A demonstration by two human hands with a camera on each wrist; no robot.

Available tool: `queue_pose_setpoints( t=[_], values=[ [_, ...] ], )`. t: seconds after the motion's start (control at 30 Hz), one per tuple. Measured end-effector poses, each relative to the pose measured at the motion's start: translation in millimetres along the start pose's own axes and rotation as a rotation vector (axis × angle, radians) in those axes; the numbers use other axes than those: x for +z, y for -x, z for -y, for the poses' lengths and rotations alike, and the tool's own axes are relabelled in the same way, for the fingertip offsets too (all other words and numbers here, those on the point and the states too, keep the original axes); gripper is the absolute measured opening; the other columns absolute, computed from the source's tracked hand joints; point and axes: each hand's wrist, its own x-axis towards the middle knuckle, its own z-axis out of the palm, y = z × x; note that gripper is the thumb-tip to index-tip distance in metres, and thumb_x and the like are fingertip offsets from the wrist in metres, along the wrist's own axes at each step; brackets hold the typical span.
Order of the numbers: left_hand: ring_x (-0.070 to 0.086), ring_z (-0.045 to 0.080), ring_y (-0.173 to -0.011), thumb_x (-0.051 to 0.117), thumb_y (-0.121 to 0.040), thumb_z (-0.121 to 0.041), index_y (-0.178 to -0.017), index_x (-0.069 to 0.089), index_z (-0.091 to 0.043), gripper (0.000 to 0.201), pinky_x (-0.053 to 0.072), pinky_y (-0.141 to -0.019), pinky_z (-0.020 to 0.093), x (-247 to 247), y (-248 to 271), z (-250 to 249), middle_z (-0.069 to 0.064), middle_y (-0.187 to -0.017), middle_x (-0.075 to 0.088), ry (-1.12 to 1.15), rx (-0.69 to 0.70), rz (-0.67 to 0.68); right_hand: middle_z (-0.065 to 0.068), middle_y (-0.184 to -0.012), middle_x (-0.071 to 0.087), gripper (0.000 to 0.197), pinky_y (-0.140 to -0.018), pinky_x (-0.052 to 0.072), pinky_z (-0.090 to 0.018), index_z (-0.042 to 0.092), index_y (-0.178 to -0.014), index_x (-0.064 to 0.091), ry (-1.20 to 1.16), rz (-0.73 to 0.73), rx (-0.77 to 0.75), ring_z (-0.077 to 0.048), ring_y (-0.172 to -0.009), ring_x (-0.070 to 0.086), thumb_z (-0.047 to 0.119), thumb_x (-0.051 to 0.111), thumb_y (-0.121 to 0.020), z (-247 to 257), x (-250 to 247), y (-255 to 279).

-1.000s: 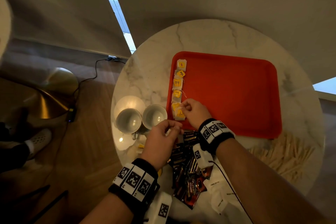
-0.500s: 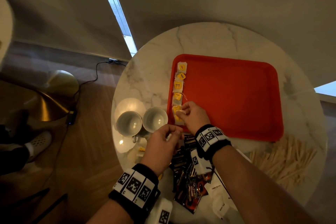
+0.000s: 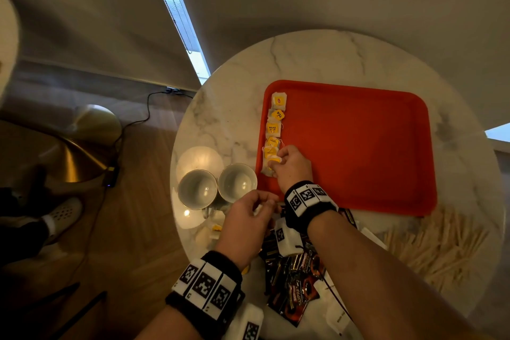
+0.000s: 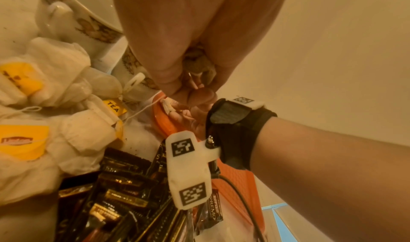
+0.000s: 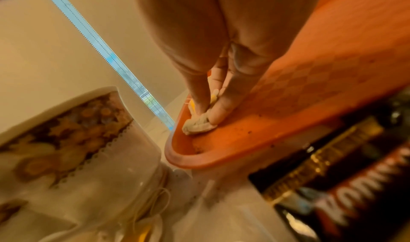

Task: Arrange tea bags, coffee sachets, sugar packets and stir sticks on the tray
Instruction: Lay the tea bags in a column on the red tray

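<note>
Tea-bag step in hand, as I read it. My landmark is the red tray (image 3: 358,146). A column of tea bags (image 3: 274,130) runs down its left edge, far corner toward the near one.

My right hand (image 3: 292,167) is at the near end of that column, inside the tray by the near-left corner. In the right wrist view, thumb and fingers (image 5: 218,109) come together on a tea bag (image 5: 198,125) and press it to the tray floor, just inside the rim.

My left hand (image 3: 248,218) hovers off the tray, just beyond its near-left corner, beside the two cups (image 3: 218,188). Its fingers are curled with the tips together. The left wrist view shows something pale and crumpled inside the curl, probably another tea bag; I can't confirm.

Remaining stock, all off the tray:
- loose tea bags (image 4: 55,95) left of the near-left corner, by the cups
- coffee sachets (image 3: 292,281) along the near edge
- white packets (image 3: 338,315), likely sugar, nearer me than the sachets
- stir sticks (image 3: 438,246) off the near-right corner

Next move, my call: let go without dragging the bag or its string, keeping it in line with the column. Little room is left at the near rim, so the next bag likely starts a second column to the right.
</note>
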Motion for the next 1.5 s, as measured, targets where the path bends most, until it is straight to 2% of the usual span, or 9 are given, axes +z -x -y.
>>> queue_pose_setpoints(
  t=[0.27,0.4,0.5,0.6,0.7,0.87,1.07,1.23,1.5],
  values=[
    [0.058,-0.004,-0.061,0.045,-0.101,-0.054,-0.098,0.07,-0.023,0.039,0.044,-0.058,0.013,0.7,-1.8,-11.7,-0.016,-0.067,0.066,-0.024,0.045,-0.012,0.002,-0.099,0.063,0.033,-0.079,0.055,-0.036,0.024,-0.104,0.06,0.123,0.051,-0.057,-0.017,-0.09,0.062,0.04,0.078,-0.082,7.6,-12.2,4.2],
    [0.062,-0.001,-0.097,0.017,-0.09,-0.077,-0.116,0.066,-0.042,0.065,0.053,-0.086,0.028,4.2,2.8,-24.6,-0.023,-0.095,0.07,0.081,-0.029,-0.001,0.009,-0.094,0.065,0.027,-0.076,0.059,-0.036,0.024,-0.102,0.063,0.031,0.087,-0.087,-0.012,-0.084,0.064,0.049,0.065,-0.092,18.1,-47.8,35.1],
    [0.058,0.007,-0.089,0.009,-0.082,-0.083,-0.136,0.056,-0.04,0.084,0.047,-0.079,0.029,6.8,0.9,-28.7,-0.007,-0.103,0.067,0.157,-0.067,0.027,0.005,-0.081,0.068,0.027,-0.064,0.061,-0.036,0.025,-0.096,0.066,-0.106,0.159,-0.156,-0.007,-0.065,0.064,0.049,0.055,-0.097,27.3,-77.2,70.3],
    [0.063,0.013,-0.106,0.01,-0.082,-0.091,-0.148,0.046,-0.037,0.093,0.05,-0.089,0.035,9.2,0.0,-28.7,0.003,-0.124,0.07,0.211,-0.037,0.063,0.011,-0.08,0.067,0.022,-0.058,0.054,-0.018,0.028,-0.093,0.065,-0.142,0.275,-0.22,0.002,-0.067,0.062,0.049,0.058,-0.094,33.4,-99.8,102.7],
    [0.064,0.01,-0.118,0.014,-0.093,-0.081,-0.146,0.049,-0.034,0.078,0.047,-0.107,0.042,12.3,2.7,-35.2,-0.004,-0.123,0.071,0.246,-0.024,0.084,0.016,-0.081,0.068,0.011,-0.06,0.054,-0.016,0.029,-0.095,0.065,-0.16,0.309,-0.234,0.0,-0.073,0.066,0.04,0.068,-0.092,29.3,-104.9,112.0],
    [0.071,0.002,-0.096,0.048,-0.106,-0.033,-0.12,0.062,-0.032,0.02,0.056,-0.079,0.019,13.8,6.7,-36.2,-0.005,-0.109,0.075,0.109,0.071,0.055,0.007,-0.089,0.072,0.005,-0.07,0.059,-0.027,0.023,-0.095,0.068,-0.335,0.25,-0.236,-0.008,-0.082,0.07,0.026,0.064,-0.097,21.5,-112.5,103.8],
    [0.066,0.003,-0.106,0.056,-0.103,-0.027,-0.118,0.072,-0.019,0.024,0.057,-0.089,0.022,1.1,6.3,-37.6,-0.007,-0.111,0.072,-0.03,0.203,-0.113,-0.001,-0.095,0.072,0.002,-0.076,0.062,-0.033,0.018,-0.096,0.067,-0.355,0.219,-0.256,-0.019,-0.089,0.072,0.018,0.064,-0.096,23.0,-130.9,100.1],
    [0.071,0.011,-0.104,0.065,-0.097,-0.033,-0.123,0.068,-0.018,0.03,0.059,-0.089,0.03,4.6,6.6,-57.5,-0.001,-0.108,0.075,-0.049,0.274,0.077,-0.003,-0.093,0.073,0.006,-0.073,0.062,-0.035,0.015,-0.1,0.067,-0.357,0.254,-0.293,-0.022,-0.082,0.073,0.018,0.062,-0.098,31.0,-140.6,104.7],
    [0.073,0.027,-0.086,0.068,-0.096,-0.018,-0.115,0.061,-0.018,0.02,0.06,-0.075,0.042,12.1,-1.0,-67.2,0.013,-0.095,0.075,0.184,0.166,0.0,0.011,-0.12,0.068,0.03,-0.092,0.046,-0.012,0.025,-0.125,0.064,-0.212,0.464,-0.337,0.004,-0.109,0.062,0.014,0.062,-0.098,16.3,-119.6,112.2]
  ],
)
